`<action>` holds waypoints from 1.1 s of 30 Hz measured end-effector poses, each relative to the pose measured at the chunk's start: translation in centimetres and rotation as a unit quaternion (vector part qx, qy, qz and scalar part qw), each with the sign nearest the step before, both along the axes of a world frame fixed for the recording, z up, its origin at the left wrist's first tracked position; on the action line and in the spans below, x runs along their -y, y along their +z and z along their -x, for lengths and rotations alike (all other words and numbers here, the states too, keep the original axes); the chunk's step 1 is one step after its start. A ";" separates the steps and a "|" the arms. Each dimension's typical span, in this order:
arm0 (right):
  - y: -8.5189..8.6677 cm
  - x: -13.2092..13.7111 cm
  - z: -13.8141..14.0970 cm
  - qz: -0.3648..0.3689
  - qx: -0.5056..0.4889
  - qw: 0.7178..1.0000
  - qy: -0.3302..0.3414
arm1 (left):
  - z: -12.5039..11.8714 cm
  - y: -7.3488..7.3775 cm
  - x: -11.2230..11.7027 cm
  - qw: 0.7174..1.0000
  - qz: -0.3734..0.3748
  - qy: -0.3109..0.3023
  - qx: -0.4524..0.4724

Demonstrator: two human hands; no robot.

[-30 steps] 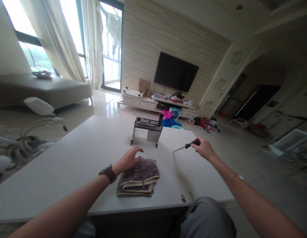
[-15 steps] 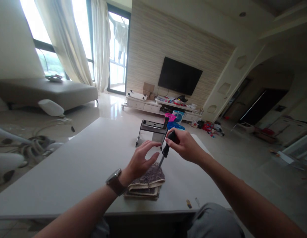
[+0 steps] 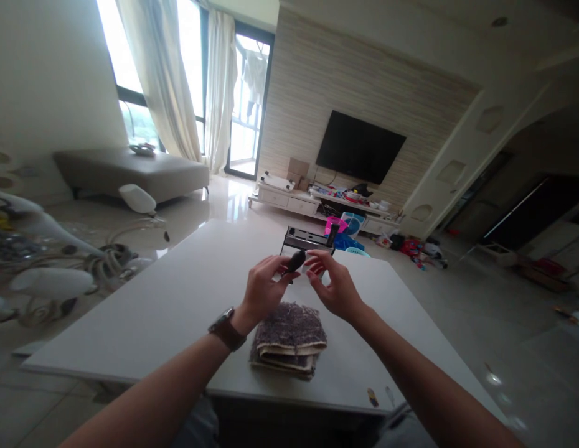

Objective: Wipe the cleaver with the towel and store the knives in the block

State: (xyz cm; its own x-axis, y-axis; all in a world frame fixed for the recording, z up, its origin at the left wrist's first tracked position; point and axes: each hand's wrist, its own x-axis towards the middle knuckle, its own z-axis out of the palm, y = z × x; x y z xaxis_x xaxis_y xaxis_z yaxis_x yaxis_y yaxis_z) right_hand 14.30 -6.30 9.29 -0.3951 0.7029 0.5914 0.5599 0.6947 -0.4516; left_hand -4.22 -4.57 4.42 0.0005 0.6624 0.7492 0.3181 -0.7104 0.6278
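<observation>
My left hand [image 3: 266, 286], with a watch on its wrist, is closed around a black-handled screwdriver [image 3: 297, 261]. Its handle points up and to the right; the shaft is hidden from me. Just right of the handle is my right hand [image 3: 334, 283], fingers curved and apart, holding nothing. Below both hands a folded grey-brown cloth [image 3: 292, 330] lies on the white table [image 3: 177, 311]. Behind the hands stands a dark metal frame [image 3: 305, 238] with an upright black piece at its right end, partly covered by my fingers.
Two small items, one yellow and dark [image 3: 372, 397] and one pale [image 3: 390, 396], lie near the table's front edge. On the floor to the left are white parts with coiled hoses [image 3: 103, 264]. Beyond the table are a pink basket [image 3: 336, 224] and a TV cabinet [image 3: 289, 200].
The screwdriver has passed from my right hand to my left and lifted off the cloth, its handle swinging round. My right hand has opened. The camera view has shifted left.
</observation>
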 end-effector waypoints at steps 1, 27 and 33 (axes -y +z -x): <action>-0.9 -0.3 -0.6 0.008 0.000 1.000 -0.009 | 0.2 -0.2 -0.3 1.000 0.011 0.017 0.006; -11.2 -0.9 -11.2 0.192 0.084 0.978 0.003 | -5.5 8.4 -13.4 0.980 -0.073 0.136 0.122; -10.6 -0.3 -12.3 0.195 0.063 0.979 0.013 | -8.0 9.3 -15.0 0.983 -0.078 0.135 0.095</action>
